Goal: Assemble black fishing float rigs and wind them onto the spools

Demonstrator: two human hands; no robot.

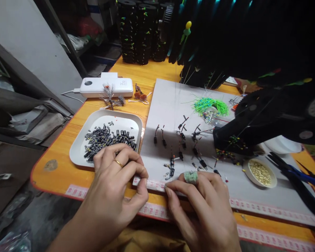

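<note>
My left hand, with a gold ring on one finger, is closed in a pinch at the near edge of the grey board. What it pinches is too small to make out. To its right, my right hand has thumb and forefinger pressed together over the pink measuring tape; a tiny tip shows there, its kind unclear. Green wrap covers one of its fingers. Beyond the hands, several small black cylinders with short wires lie on the board. The white tray of grey and black pieces sits beside my left hand.
At right stand a small bowl of gold beads, pliers and a dark machine arm. A green bundle of strands lies farther back. A white power bank rests at the far left, near dark spools.
</note>
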